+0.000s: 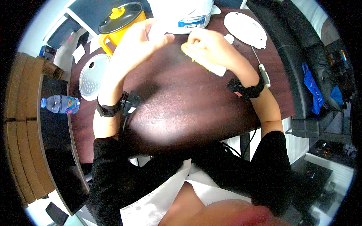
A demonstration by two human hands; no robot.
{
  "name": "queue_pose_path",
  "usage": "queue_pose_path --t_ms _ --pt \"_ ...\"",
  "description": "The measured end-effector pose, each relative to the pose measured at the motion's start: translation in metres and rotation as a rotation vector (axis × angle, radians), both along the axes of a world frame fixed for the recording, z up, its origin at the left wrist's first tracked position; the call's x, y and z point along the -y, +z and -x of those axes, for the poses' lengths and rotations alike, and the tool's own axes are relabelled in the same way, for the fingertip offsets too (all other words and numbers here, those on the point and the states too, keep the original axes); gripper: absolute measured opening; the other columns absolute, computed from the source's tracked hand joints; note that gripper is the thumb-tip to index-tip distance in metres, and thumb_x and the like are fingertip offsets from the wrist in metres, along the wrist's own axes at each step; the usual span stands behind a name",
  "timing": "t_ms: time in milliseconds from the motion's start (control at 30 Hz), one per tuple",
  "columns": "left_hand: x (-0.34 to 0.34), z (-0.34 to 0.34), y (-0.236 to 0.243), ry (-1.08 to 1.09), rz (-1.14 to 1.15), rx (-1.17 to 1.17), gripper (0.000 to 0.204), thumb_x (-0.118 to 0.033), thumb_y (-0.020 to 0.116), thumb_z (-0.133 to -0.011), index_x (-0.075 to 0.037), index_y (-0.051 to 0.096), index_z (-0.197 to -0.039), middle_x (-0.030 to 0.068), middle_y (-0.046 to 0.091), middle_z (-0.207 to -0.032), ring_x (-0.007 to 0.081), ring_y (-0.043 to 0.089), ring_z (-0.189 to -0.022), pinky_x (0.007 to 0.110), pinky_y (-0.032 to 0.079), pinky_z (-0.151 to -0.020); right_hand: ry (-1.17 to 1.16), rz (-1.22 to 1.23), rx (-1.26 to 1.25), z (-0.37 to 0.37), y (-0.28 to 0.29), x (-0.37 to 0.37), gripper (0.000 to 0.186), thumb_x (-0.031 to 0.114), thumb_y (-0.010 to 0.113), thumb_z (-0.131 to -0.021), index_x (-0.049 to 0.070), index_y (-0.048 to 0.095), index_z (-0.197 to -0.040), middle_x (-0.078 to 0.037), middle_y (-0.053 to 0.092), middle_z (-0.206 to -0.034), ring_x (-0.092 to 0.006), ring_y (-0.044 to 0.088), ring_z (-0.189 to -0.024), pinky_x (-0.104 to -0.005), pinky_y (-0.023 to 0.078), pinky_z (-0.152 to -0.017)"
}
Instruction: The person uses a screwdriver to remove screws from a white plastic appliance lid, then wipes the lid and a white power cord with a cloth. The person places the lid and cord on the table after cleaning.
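A white appliance with a blue-and-silver front panel, shaped like a rice cooker [194, 22], stands at the far middle of the table, its top cut off by the frame. My left hand [141, 41] is at its left side, thumb apart from the fingers; the fingertips are partly lost in glare, and they seem to touch the housing. In front of its right side, my right hand [211, 45] is curled around a folded yellow-and-white cloth [205, 64], which hangs out below the fingers. Both wrists wear black straps with small devices.
A yellow pot [141, 17] with a glass lid stands at the far left, beside a translucent perforated tray [92, 81]. Far right lie a white oval lid [245, 28] and a grey-handled screwdriver [264, 75]. A water bottle [62, 104] lies on a dark surface at left.
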State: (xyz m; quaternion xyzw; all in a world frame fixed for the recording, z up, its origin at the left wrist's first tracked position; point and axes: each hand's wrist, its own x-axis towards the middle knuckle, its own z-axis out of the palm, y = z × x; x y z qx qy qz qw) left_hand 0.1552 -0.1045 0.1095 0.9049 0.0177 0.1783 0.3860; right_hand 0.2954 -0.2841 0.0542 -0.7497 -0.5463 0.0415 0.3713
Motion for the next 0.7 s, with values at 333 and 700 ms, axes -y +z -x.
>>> queue_pose_path --t_ms 333,700 --pt "-0.041 0.047 -0.002 0.104 -0.061 -0.351 0.051 -0.042 0.064 -0.082 -0.004 0.057 -0.116 0.0010 0.054 -0.061 0.0086 0.051 -0.052 0.024 0.041 -0.049 0.167 0.489 0.136 -0.014 -0.021 0.006 0.014 0.015 0.058 -0.085 0.004 0.055 -0.094 -0.011 0.057 -0.089 -0.0223 0.059 -0.083 -0.0313 0.047 -0.074" --pt "-0.049 0.038 -0.050 -0.475 0.030 -0.648 0.026 -0.027 0.066 -0.081 -0.003 0.059 -0.090 0.0007 0.054 -0.063 0.0109 0.052 -0.053 0.026 0.044 -0.051 0.319 0.418 0.123 0.050 0.009 -0.021 0.029 0.016 0.066 -0.080 0.001 0.056 -0.101 -0.012 0.056 -0.088 -0.0219 0.057 -0.081 -0.0317 0.044 -0.071"
